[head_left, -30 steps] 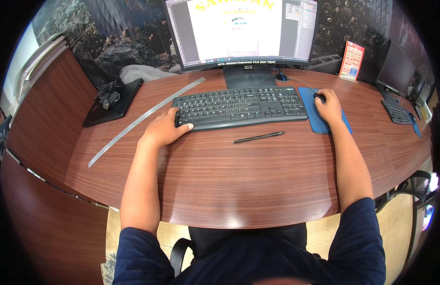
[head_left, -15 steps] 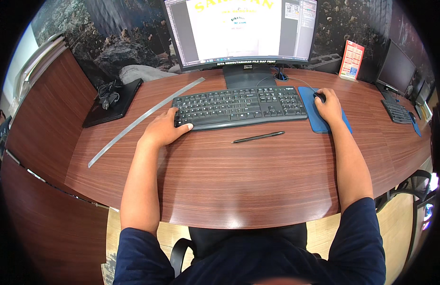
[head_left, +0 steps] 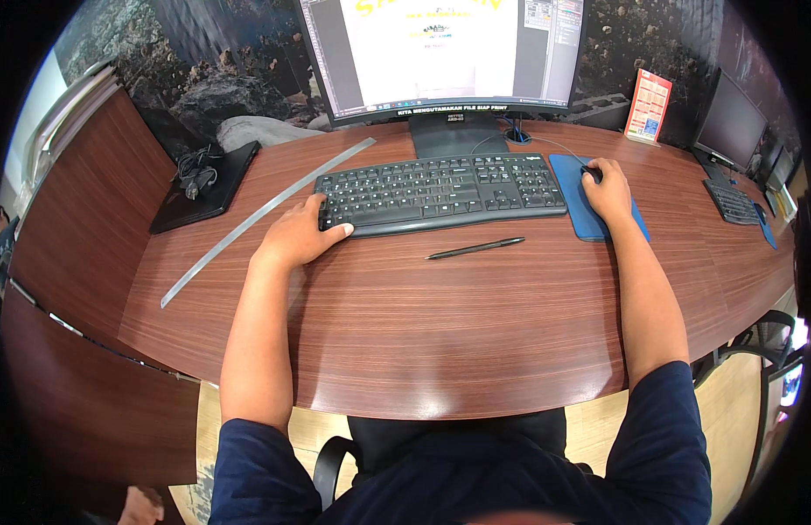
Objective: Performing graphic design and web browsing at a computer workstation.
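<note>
Keyboard (head_left: 440,194): on tabletop (head_left: 458,350).
Left hand (head_left: 293,234): spread over keyboard's left end; stray finger pressure might mistype.
Right hand (head_left: 609,194): grasping mouse (head_left: 592,175), right of keyboard; pushing farther could overrun pad (head_left: 582,214).

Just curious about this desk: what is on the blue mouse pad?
The right hand rests on a black mouse on the blue mouse pad. The hand hides much of the mouse and whatever pad surface lies beneath it.
</note>
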A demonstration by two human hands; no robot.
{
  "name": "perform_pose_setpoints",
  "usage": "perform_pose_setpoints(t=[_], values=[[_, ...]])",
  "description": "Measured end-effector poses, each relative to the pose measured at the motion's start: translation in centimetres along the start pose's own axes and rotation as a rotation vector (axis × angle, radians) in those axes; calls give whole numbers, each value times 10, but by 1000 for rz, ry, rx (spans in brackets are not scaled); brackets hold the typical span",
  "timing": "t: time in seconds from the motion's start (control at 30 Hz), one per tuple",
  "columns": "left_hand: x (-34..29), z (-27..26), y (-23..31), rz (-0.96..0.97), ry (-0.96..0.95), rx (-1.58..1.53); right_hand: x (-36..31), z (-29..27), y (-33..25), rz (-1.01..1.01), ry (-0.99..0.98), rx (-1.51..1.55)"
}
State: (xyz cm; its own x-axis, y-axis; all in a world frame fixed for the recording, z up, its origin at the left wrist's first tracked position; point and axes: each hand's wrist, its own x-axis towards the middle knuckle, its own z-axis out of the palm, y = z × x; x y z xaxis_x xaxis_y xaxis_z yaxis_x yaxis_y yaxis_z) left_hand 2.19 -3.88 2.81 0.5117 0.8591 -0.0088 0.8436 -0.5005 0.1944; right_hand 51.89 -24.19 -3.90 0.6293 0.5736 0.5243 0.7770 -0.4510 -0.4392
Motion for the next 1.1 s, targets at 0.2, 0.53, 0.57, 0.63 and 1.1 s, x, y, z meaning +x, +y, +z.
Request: perform_pose_setpoints(t=[0.2,0.53,0.57,0.63,1.1], values=[[-1,0,-1,3,1,-5,-1,-3,-3,-1,-15,10],[-2,0,-1,26,16,-9,-2,-2,-3,-18,-7,22],[-2,1,-1,28,23,-12,-2,-2,-3,-31,-6,30],[-2,-1,1,24,19,-9,-2,-2,-3,-43,-5,38],[-4,0,4,4,86,-4,-3,-3,-4,-80,0,60]])
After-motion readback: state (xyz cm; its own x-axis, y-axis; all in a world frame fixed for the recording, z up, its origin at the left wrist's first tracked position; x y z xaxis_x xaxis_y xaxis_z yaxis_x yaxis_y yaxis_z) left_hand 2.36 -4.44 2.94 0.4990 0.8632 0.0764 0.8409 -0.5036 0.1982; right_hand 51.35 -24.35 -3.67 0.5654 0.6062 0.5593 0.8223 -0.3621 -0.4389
